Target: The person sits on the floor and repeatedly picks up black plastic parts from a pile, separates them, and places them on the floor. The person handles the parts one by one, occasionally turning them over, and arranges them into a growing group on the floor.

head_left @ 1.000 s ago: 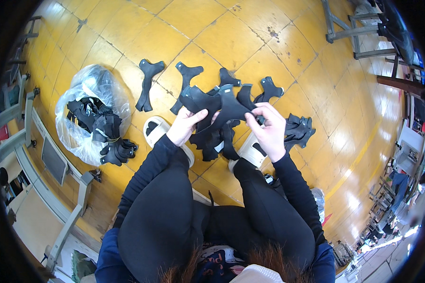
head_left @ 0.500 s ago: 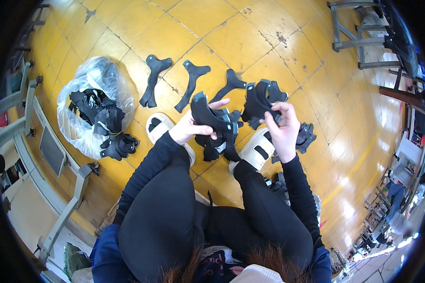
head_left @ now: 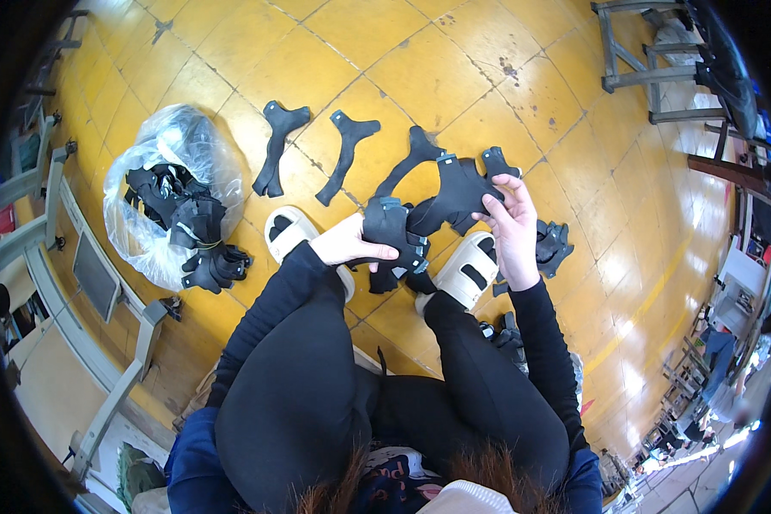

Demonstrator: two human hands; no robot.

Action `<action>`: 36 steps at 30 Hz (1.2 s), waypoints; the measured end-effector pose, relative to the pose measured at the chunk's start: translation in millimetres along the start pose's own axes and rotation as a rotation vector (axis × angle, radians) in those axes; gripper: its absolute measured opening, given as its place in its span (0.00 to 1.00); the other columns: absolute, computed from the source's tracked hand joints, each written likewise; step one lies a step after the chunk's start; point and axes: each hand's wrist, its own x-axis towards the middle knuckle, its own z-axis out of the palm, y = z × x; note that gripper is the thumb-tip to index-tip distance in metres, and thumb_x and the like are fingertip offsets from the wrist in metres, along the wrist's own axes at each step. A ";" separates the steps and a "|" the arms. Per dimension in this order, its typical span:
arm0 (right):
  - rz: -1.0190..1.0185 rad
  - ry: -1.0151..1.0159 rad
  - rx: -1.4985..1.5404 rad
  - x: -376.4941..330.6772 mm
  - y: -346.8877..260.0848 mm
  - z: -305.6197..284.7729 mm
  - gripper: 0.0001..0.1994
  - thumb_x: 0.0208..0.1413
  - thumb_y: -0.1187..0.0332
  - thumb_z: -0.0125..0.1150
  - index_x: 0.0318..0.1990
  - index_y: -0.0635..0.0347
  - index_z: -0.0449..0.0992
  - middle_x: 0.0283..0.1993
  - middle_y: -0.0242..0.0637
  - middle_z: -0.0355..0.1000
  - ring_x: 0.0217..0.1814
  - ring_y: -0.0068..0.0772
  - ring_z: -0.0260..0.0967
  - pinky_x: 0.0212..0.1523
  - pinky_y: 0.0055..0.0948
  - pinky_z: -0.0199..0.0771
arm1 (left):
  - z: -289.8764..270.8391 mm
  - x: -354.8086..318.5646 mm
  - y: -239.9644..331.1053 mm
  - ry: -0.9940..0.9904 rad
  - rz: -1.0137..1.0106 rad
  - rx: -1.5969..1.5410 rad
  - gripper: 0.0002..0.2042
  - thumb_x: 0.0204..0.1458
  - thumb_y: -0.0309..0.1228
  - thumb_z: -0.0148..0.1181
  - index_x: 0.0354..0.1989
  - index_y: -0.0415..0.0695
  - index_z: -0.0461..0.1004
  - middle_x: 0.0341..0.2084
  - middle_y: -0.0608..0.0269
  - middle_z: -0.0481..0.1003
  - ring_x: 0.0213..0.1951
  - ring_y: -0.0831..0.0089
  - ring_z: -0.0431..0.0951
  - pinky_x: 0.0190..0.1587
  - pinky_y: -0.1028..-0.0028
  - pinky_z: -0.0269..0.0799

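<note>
My left hand (head_left: 344,243) is closed round a small bunch of black fabric pieces (head_left: 387,224), its thumb lying across the near side. Between the thumb and fingers of my right hand (head_left: 514,224) is one black forked fabric piece (head_left: 463,190), spread fairly flat with its narrow end reaching left toward the bunch. Whether the two touch is hard to tell. Beyond my hands, single black Y-shaped pieces lie on the floor: one at the left (head_left: 277,146), one in the middle (head_left: 347,152) and one (head_left: 411,158) partly behind the held piece.
A clear plastic bag (head_left: 158,137) full of black pieces stands on the yellow tiled floor (head_left: 385,51) at left, a tied bundle (head_left: 217,267) beside it. More black pieces (head_left: 554,248) lie right of my cream slides (head_left: 469,272). Metal frames line the left side; stools stand far right.
The piece in my right hand has gone from curled to spread out, its narrow end now toward the left. My left hand has tipped the bunch lower and flatter, its fingers closing in.
</note>
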 end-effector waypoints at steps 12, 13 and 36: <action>0.167 -0.179 -0.370 -1.1 49.1 -14.8 0.17 0.58 0.72 0.56 0.55 0.62 0.66 0.47 0.35 0.71 0.48 0.24 0.68 0.50 0.23 0.67 | -34.4 -40.1 49.7 0.229 0.003 0.056 0.13 0.47 0.33 0.70 0.34 0.39 0.76 0.24 0.65 0.75 0.18 0.80 0.72 0.22 0.81 0.68; 0.143 -0.179 -0.426 -1.7 51.6 -17.1 0.17 0.57 0.72 0.57 0.54 0.62 0.67 0.46 0.35 0.72 0.47 0.23 0.68 0.50 0.23 0.67 | -42.1 -37.9 50.1 0.243 0.036 0.085 0.13 0.47 0.34 0.70 0.34 0.39 0.76 0.24 0.65 0.75 0.18 0.80 0.72 0.23 0.81 0.68; 0.224 -0.052 0.148 -12.5 23.5 6.4 0.13 0.63 0.70 0.51 0.54 0.63 0.67 0.46 0.36 0.73 0.50 0.26 0.70 0.54 0.30 0.68 | 5.8 -2.5 19.9 -0.095 0.071 -0.248 0.14 0.61 0.35 0.51 0.49 0.39 0.70 0.41 0.55 0.77 0.37 0.71 0.78 0.44 0.73 0.72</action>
